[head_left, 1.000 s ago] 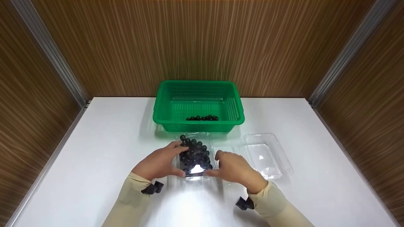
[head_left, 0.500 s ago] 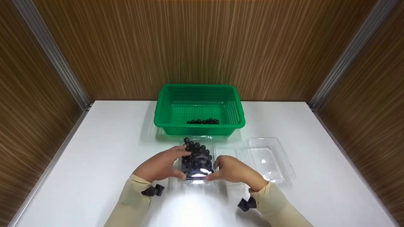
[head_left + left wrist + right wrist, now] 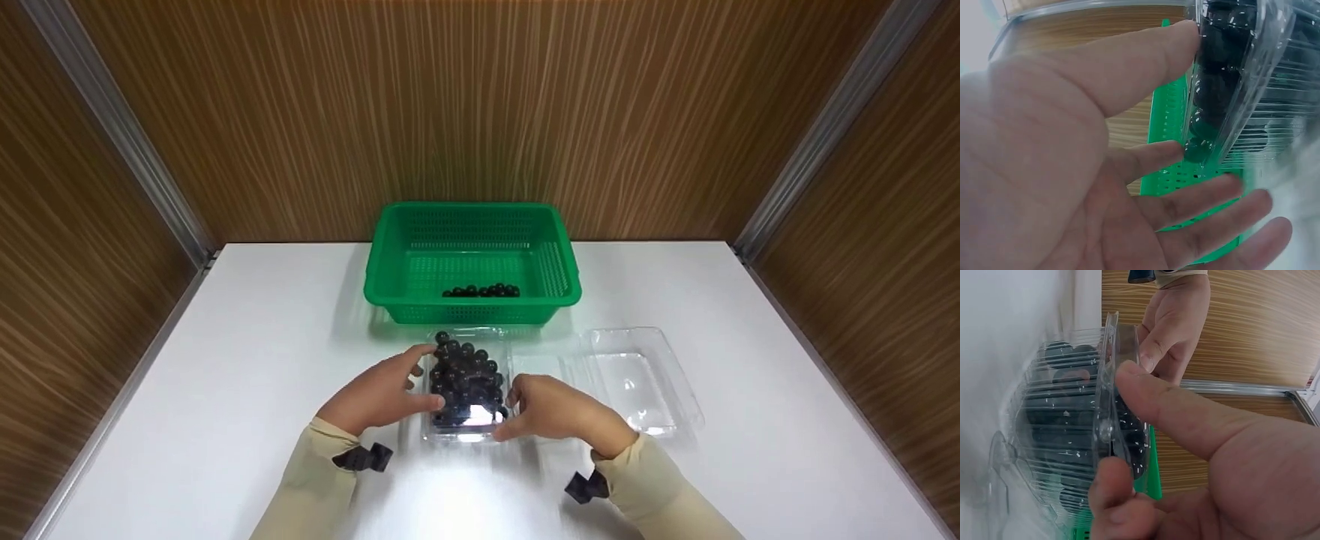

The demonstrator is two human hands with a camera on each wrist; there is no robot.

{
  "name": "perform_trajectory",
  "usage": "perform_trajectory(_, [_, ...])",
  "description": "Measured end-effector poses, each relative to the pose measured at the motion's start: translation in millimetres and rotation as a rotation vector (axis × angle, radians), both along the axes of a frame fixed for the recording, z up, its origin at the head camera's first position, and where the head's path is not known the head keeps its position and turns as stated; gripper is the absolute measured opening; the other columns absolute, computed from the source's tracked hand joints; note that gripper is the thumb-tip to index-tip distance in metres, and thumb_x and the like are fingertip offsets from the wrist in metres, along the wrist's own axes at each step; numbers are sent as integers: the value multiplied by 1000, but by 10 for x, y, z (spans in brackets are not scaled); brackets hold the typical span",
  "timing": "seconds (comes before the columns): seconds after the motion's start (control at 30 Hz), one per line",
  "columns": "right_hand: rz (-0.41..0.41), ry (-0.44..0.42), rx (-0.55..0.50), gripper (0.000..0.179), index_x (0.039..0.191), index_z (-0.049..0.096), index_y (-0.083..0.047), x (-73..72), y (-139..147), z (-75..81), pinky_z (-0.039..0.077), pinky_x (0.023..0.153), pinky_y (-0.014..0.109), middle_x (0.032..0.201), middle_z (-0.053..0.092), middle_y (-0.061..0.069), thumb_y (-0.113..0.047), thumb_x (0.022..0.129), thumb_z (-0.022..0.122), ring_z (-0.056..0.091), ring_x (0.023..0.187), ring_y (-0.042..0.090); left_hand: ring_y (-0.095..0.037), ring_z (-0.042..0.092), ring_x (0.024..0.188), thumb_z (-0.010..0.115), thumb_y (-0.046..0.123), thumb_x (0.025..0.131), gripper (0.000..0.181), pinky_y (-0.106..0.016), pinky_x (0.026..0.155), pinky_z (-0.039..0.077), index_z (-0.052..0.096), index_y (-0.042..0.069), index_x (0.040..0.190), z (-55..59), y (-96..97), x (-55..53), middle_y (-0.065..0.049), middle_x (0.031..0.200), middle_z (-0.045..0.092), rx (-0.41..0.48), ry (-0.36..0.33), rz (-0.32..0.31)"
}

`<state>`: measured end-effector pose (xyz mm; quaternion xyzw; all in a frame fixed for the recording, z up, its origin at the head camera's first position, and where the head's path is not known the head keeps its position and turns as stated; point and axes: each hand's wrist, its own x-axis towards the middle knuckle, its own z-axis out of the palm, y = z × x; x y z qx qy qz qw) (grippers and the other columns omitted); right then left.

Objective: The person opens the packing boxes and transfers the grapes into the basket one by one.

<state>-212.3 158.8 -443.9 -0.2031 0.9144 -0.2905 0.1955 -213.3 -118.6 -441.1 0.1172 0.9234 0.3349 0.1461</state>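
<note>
A clear plastic box filled with dark round grapes sits on the table between my hands, its clear lid reflecting the light over the near end. At the box's left side is my left hand, fingers extended and spread, with the thumb tip right at the rim. My right hand holds the opposite side near the front corner. In the right wrist view its thumb lies at the lid's edge, and its bent fingers press against the rim flange.
Behind the box stands a green perforated basket with several dark grapes inside. Another clear plastic container lies to the right of my right hand. Wood-grain panels enclose the white table at the back and sides.
My left hand's fingers have drawn back left off the top of the box, and its thumb has risen along the side. The right hand stays at the front right corner, its fingers slightly shifted.
</note>
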Motion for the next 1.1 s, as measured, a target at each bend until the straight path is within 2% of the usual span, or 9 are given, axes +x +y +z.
perform_trajectory(0.13, [13, -26, 1, 45, 97, 58, -7, 5, 11, 3, 47, 70, 37, 80, 58, 2, -34, 79, 90, 52, 75, 17, -29, 62, 124, 83, 41, 87, 88, -56, 102, 50, 37, 26, 161, 6, 13, -12, -7, 134, 65, 9, -8, 16])
perform_trajectory(0.4, [3, -3, 49, 49, 98, 60, -8, 19, -7, 26, 52, 84, 44, 89, 63, 0, -39, 77, 91, 59, 87, 20, -29, 63, 123, 83, 38, 88, 85, -55, 103, 50, 40, 24, 160, 26, 42, 2, -8, 132, 67, 3, 7, 8])
perform_trajectory(0.6, [-6, -1, 74, 50, 97, 61, -8, 15, -1, 36, 53, 84, 44, 90, 64, -1, -42, 76, 91, 60, 88, 20, -28, 63, 122, 82, 39, 89, 84, -53, 104, 49, 40, 22, 161, 26, 47, 14, -7, 129, 68, -13, 31, -8])
perform_trajectory(0.8, [7, 22, 87, 50, 96, 64, -7, 30, -4, 27, 54, 86, 46, 90, 67, 0, -43, 75, 92, 63, 89, 23, -29, 61, 126, 80, 40, 91, 84, -54, 106, 48, 39, 22, 161, 17, 48, 27, -8, 133, 67, -22, 26, -21])
perform_trajectory(0.97, [25, 75, 87, 47, 91, 67, -5, 38, -12, 22, 55, 83, 46, 86, 68, 1, -41, 73, 93, 65, 86, 25, -29, 62, 125, 80, 38, 91, 83, -53, 106, 48, 38, 21, 162, 1, 52, 29, -8, 133, 67, -22, 30, -24])
perform_trajectory(1.1, [47, 91, 81, 43, 83, 66, -6, 39, -16, 17, 53, 73, 42, 77, 65, -2, -38, 74, 93, 60, 75, 20, -28, 64, 122, 79, 37, 92, 82, -52, 104, 49, 38, 20, 162, 1, 65, 39, -7, 129, 69, -22, 30, -30])
